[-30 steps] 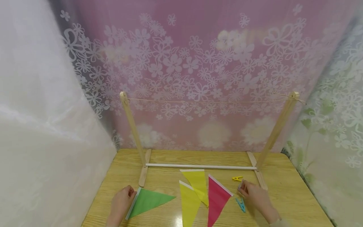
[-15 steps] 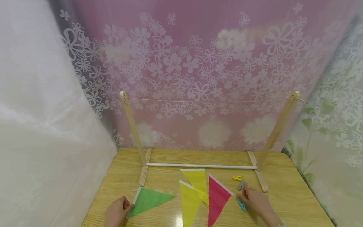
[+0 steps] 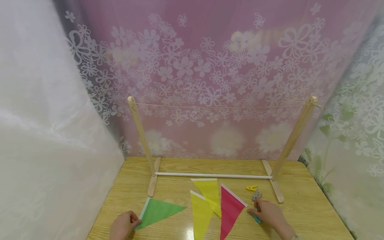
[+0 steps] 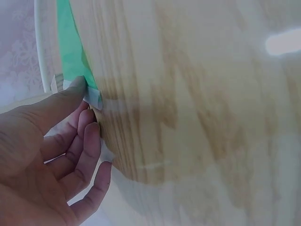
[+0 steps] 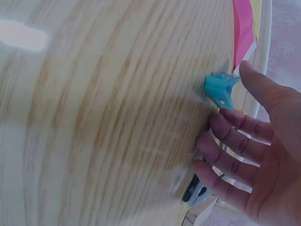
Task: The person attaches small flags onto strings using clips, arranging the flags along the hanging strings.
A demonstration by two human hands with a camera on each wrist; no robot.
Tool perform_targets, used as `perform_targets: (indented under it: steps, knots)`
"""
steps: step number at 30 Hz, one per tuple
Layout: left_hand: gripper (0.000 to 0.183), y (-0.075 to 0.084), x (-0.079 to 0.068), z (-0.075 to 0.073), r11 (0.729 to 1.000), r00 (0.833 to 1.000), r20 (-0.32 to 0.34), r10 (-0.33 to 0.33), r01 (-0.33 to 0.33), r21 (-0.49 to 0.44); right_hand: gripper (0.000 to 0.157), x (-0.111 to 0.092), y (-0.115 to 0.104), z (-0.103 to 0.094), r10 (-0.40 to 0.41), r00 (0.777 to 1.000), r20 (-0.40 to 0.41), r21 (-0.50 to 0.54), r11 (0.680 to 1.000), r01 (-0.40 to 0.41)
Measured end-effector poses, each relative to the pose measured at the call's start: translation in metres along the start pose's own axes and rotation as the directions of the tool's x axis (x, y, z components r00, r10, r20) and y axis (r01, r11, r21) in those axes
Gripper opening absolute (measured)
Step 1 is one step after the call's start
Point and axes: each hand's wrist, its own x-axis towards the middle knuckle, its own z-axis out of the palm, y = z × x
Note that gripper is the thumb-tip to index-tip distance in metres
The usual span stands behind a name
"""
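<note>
Left of the red pennant (image 3: pixel 230 211), past the two yellow pennants (image 3: pixel 200 215), lies the green pennant (image 3: pixel 162 212), and the left hand (image 3: pixel 123 226) seems to pinch the lower corner of its white strip (image 3: pixel 145 211), thumb on top. To the right of the red pennant is the teal clip (image 5: pixel 219 88), with the right hand (image 3: pixel 268 215) around it — thumb and fingers parted, not closed on it as far as the right wrist view shows. The pennant should be light and floppy, apt to fold, so the strip, likely its stiffest edge, is the place to take it. The clip looks like light, hard, slightly slick plastic, best squeezed at its handle ends. Against a second ago, the right hand has shifted from the gray clip (image 3: pixel 256 195), now uncovered beyond the red pennant's right corner, to the teal one; the left hand has slid down the strip — the pennants have stayed put.
</note>
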Motion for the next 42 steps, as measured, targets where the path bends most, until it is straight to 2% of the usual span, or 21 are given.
perform_targets:
  steps: [7,12,20,26,30,35,42]
  knots:
    - [0.025,0.004,0.000,0.002,0.997,0.998,-0.005,0.061,-0.061,-0.038,0.026,0.003,-0.002,0.000,0.032,0.999,0.018,0.007,0.999,-0.032]
    - [0.025,0.006,0.000,0.003,0.997,0.997,-0.008,0.075,-0.075,-0.025,0.025,0.002,-0.003,0.000,0.031,0.999,0.021,0.016,0.999,-0.031]
    - [0.026,0.007,0.000,0.003,0.995,0.995,0.063,0.082,-0.079,-0.055,0.021,-0.002,-0.006,-0.004,0.015,1.000,-0.015,0.020,1.000,-0.015]
    - [0.023,0.009,0.004,0.000,0.977,0.981,0.068,0.183,-0.174,-0.120,0.023,0.000,-0.007,-0.007,0.011,0.999,-0.050,0.007,1.000,-0.011]
    - [0.019,0.013,0.012,-0.002,0.968,0.976,0.046,0.212,-0.204,-0.145,0.025,0.003,-0.008,-0.009,0.002,0.998,-0.059,-0.007,1.000,-0.002]
    - [0.018,0.021,0.021,-0.002,0.969,0.979,-0.003,0.203,-0.201,-0.143,0.025,0.004,-0.009,-0.012,-0.009,0.997,-0.082,0.004,1.000,0.009]
    - [0.014,0.026,0.026,0.000,0.970,0.984,-0.016,0.178,-0.178,-0.164,0.019,0.006,-0.005,-0.013,-0.023,0.992,-0.122,0.073,0.997,0.032]
